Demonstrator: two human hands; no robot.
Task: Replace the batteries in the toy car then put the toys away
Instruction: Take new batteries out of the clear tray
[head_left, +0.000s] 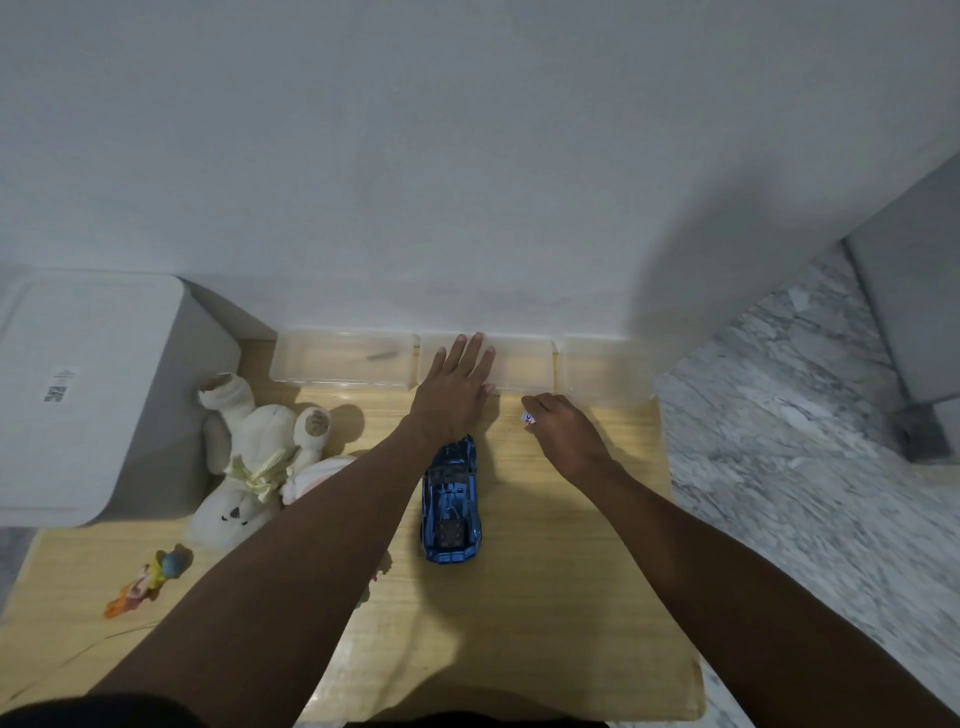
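Note:
A shiny blue toy car (451, 501) lies on the wooden table (545, 597), nose toward me. My left hand (457, 387) stretches flat, fingers straight, over the front rim of the middle clear bin (524, 366) by the wall. My right hand (563, 431) hovers to the car's right with fingers curled, pinching a small white object with red and blue print (528, 417), likely a battery. A white plush bear (249, 457) lies left of my forearm. A small orange and blue figurine (148, 582) sits near the table's left edge.
Three clear plastic bins line the wall: the left bin (343, 364) holds a thin dark object (382, 355), and the right bin (605, 371) stands beside the middle one. A large white lidded box (93, 395) stands at far left. Marble floor (805, 467) lies right of the table.

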